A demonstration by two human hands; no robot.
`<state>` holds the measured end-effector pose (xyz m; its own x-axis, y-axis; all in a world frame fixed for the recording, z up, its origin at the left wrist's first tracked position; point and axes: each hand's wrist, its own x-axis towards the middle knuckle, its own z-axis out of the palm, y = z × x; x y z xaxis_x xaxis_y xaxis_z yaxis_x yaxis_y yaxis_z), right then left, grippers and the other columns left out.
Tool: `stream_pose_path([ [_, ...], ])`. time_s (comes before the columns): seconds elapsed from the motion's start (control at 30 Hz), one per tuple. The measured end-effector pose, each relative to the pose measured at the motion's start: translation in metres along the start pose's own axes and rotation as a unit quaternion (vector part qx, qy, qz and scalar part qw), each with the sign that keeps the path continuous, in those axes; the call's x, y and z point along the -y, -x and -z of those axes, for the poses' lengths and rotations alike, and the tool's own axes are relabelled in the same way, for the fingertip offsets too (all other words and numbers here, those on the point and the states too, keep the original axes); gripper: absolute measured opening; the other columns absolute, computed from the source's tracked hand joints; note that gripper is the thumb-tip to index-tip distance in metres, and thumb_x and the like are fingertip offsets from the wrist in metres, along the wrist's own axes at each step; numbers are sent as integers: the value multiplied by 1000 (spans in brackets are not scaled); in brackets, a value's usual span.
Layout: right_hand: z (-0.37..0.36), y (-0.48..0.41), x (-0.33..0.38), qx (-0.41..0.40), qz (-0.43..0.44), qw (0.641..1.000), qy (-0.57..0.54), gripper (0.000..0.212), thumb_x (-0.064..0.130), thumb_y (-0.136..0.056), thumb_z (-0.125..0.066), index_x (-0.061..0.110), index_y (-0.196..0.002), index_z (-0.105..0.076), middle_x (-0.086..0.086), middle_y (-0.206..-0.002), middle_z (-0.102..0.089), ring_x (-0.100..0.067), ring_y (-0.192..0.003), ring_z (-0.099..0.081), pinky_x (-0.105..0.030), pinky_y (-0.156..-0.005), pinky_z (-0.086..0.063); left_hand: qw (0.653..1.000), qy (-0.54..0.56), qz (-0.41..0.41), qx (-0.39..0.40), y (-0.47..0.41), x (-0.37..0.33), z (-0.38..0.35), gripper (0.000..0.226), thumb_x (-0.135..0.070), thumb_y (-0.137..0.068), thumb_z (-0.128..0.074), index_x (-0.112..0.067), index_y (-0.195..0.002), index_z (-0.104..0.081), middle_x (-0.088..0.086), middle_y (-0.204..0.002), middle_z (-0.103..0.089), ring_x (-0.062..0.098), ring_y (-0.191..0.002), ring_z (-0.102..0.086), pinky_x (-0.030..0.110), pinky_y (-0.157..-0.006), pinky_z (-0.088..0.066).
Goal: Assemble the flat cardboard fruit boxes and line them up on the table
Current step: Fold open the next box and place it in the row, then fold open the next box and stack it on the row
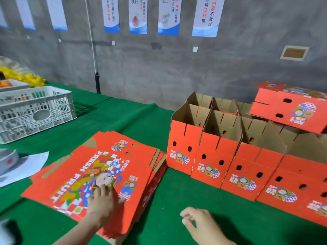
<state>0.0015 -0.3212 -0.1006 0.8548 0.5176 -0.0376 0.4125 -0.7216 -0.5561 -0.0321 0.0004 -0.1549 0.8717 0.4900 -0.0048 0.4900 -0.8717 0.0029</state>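
green cloth covers the table [123, 121], which runs back to a grey concrete wall [177, 68] hung with posters [138, 15]. a stack of flat boxes [74, 174], red with "fresh fruit" printed on top, lies at the near left. the left hand [103, 200] rests on the top sheet with fingers laid out over the print; motion blur makes it hard to say whether the thumb hooks an edge. the right hand [198, 221] hovers over bare cloth just right of the stack, fingers loosely curled, holding nothing. to the right, assembled boxes [212, 156] stand side by side in rows with open tops, and another red box [290, 110] lies tilted across the far ones. a white plastic crate [35, 110] sits at the far left, a sheet of paper [26, 165] nearer.
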Motion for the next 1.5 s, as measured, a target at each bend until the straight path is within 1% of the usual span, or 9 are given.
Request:
stream_pose_path([
  [0.23, -51, -31, 58, 62, 34, 997, 9, 38, 34, -92, -56, 33, -130, -48, 13, -131, -50, -3, -114, -48, -21, -99, -38, 995, 18, -84, 49, 3, -8, 25, 66, -65, -88, -40, -30, -143, -32, 12, -146, -30, 29, -139, -25, 52, -114, -15],
  [0.4, -81, -47, 75, 110, 34, 991, 74, 79, 40, -87, -60, 27, -151, -15, 12, -159, -5, -11, -146, -10, -38, -119, -16, 994, 37, -10, 97, -16, 60, 19, 80, -69, -88, -34, -34, -152, -1, 4, -160, 12, 31, -146, 11, 60, -115, -2],
  [0.7, -117, -55, 86, 176, 104, 948, 245, 100, 18, -86, -63, 25, -152, 13, -2, -158, 23, -23, -145, 21, -37, -113, 16, 987, 21, -104, 125, 10, 9, 26, 47, -47, -92, -35, -38, -139, -35, 2, -142, -37, 29, -132, -28, 45, -104, -33],
  [0.9, -100, -29, 43, 118, 125, 963, 207, 87, 12, -90, -49, 33, -152, 8, 2, -158, 20, -18, -146, 19, -33, -113, 19, 872, 440, -84, 196, 13, 21, 80, 25, -9, -98, -46, -18, -113, -63, 6, -97, -63, 16, -74, -55, 21, -65, -44],
  [1.1, -24, 2, 13, -12, 112, 993, 41, 97, -22, -71, -41, 40, -143, -20, 26, -147, -17, 7, -140, -9, -4, -109, 3, 793, 604, -73, -10, 17, 21, 165, 24, -8, -98, -47, -8, -118, -61, 3, -99, -68, 18, -77, -65, 31, -74, -48],
  [1.23, 30, 35, -5, -63, 49, 984, -159, 58, -13, -89, -46, 33, -122, -61, 6, -135, -57, -12, -132, -47, -29, -113, -33, 804, 564, -173, -79, 44, -19, 196, 23, 2, -94, -50, -8, -106, -67, -2, -89, -70, -5, -72, -65, 14, -72, -48],
  [1.33, 65, 63, -19, -108, 22, 974, -199, 51, -17, -88, -51, 24, -117, -65, 4, -117, -69, -11, -108, -65, -26, -98, -47, 825, 490, -241, -146, 68, -59, 213, 32, 10, -89, -52, -10, -106, -70, -1, -97, -71, 2, -88, -65, 20, -85, -49],
  [1.43, 98, 94, -30, -180, -30, 957, -224, 21, 7, -91, -62, 26, -95, -73, 22, -64, -68, 4, -51, -59, -8, -51, -42, 789, 434, -329, -283, 93, -101, 235, 38, 15, -83, -54, -6, -111, -68, 0, -117, -62, 14, -112, -57, 10, -98, -37],
  [1.5, 118, 115, -44, -246, -54, 933, -257, 24, 5, -88, -66, 25, -76, -73, 19, -70, -72, 5, -63, -65, -7, -57, -46, 761, 415, -368, -335, 109, -130, 248, 29, 3, -83, -56, -4, -108, -69, 3, -115, -61, 13, -111, -53, 14, -99, -34],
])
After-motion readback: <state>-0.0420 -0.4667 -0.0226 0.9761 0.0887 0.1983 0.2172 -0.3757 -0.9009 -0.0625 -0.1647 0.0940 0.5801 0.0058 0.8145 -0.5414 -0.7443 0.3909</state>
